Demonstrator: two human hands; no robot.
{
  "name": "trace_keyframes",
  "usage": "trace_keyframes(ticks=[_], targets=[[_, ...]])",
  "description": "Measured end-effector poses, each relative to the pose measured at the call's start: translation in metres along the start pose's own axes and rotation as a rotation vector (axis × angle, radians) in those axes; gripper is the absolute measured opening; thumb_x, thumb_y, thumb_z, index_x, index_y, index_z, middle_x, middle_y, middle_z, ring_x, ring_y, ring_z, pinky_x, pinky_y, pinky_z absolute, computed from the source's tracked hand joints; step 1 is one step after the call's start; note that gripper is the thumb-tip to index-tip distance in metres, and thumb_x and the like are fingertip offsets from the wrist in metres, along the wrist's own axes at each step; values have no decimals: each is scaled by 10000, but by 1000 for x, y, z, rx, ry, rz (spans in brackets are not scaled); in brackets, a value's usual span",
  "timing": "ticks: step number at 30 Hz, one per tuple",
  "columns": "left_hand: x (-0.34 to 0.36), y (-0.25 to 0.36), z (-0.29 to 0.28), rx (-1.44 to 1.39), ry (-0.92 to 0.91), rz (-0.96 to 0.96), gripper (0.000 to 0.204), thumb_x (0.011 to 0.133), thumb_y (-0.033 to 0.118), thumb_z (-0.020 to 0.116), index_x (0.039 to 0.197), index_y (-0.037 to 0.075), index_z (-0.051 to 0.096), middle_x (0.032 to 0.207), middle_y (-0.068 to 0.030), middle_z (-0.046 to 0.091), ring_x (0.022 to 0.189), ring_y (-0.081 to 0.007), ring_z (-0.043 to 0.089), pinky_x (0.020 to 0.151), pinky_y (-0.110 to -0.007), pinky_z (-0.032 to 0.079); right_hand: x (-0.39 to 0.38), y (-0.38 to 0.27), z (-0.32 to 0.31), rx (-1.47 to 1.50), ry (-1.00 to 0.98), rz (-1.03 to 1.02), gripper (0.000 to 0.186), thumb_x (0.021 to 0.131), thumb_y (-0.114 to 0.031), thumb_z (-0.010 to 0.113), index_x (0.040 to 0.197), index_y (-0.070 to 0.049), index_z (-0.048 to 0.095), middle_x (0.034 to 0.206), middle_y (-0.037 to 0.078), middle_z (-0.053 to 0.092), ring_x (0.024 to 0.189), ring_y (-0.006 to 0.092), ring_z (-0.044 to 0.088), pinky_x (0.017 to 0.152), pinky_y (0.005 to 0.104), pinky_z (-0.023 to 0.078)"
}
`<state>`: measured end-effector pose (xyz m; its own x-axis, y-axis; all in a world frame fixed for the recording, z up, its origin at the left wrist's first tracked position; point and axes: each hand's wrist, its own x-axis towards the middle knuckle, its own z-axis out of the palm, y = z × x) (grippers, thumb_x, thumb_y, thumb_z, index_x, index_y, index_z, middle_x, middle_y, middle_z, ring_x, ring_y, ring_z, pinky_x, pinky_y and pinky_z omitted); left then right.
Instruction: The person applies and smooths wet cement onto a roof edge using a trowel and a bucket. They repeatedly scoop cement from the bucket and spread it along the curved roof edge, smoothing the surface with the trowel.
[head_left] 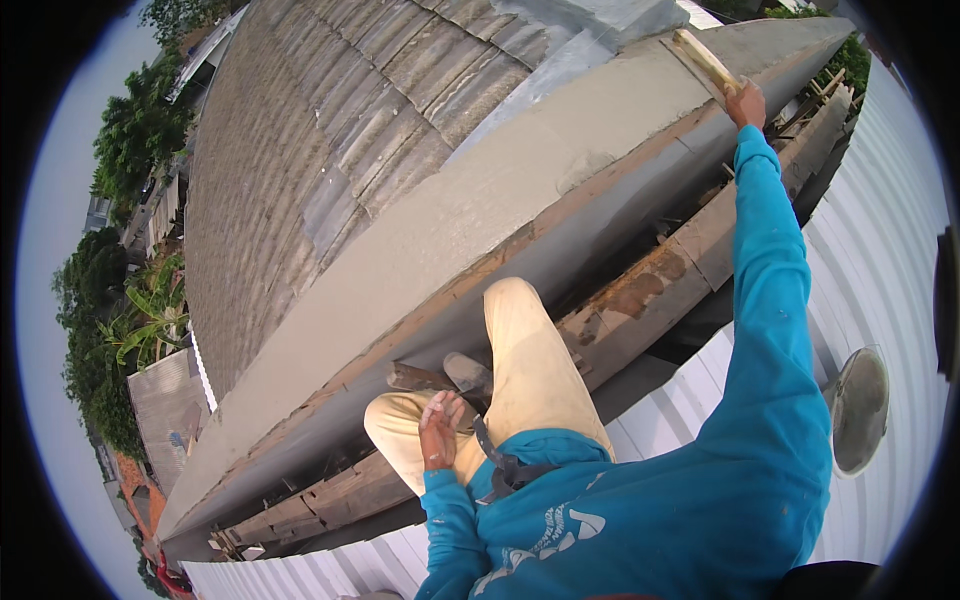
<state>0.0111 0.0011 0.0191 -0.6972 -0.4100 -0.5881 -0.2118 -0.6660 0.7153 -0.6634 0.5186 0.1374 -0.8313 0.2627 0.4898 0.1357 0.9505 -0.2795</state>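
Note:
My right hand (744, 103) grips a wooden float (704, 64) at the upper right, on a band of smooth grey plaster (390, 245) along the roof's edge. My left hand (440, 428) rests by my lap, palm up and fingers loosely bent, with pale residue on them and nothing visible in it. My legs in pale trousers (530, 370) are bent against the plastered ledge, and a dark strap (508, 468) lies at my waist. A round bucket (860, 405) with grey contents sits to my right.
Weathered roof tiles (300, 170) rise beyond the band. A rough board ledge (640, 290) runs below it, with dark gaps alongside. White corrugated metal roofing (870, 230) lies beneath and to the right. Trees (130, 150) and lower roofs (165, 410) show far below at the left.

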Motion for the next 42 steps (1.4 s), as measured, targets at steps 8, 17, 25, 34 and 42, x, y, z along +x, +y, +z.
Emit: trace_keyframes(ticks=[8,17,25,34,42], targets=[[-3,-2,-3,37,40,-14,479,958,190,582,1353,-46,451,1355,-207,517,1255,-338,527,1091,-464,424,22,-10,13,-77,-245,-91,506,917,-338,583,1363,-101,551,1215,228,636,1123,412,605,953,516,485],[-5,3,10,64,63,-30,466,927,183,605,1315,-45,486,1329,-201,542,1199,-317,560,1065,-445,442,41,6,19,-2,-331,-242,406,915,-307,598,1227,-53,652,1043,274,681,992,425,654,886,494,506],[-2,-2,-1,43,46,-3,449,938,187,609,1312,-34,496,1319,-189,553,1195,-316,570,1059,-444,449,20,1,-2,218,-283,-55,426,917,-317,610,1186,8,666,1007,239,708,958,375,684,856,440,532],[6,-4,2,19,-27,10,512,949,220,601,1368,-38,460,1362,-190,536,1235,-317,554,1086,-447,435,17,17,-66,1546,-416,395,438,1014,-268,435,1362,-16,522,1316,141,590,1141,301,607,996,460,479],[2,1,8,24,-37,29,524,957,262,600,1365,-34,455,1367,-202,513,1261,-331,527,1101,-459,417,-60,-8,-97,2038,-232,487,447,984,-289,403,1288,-8,572,1266,165,619,1159,345,590,984,511,468]])
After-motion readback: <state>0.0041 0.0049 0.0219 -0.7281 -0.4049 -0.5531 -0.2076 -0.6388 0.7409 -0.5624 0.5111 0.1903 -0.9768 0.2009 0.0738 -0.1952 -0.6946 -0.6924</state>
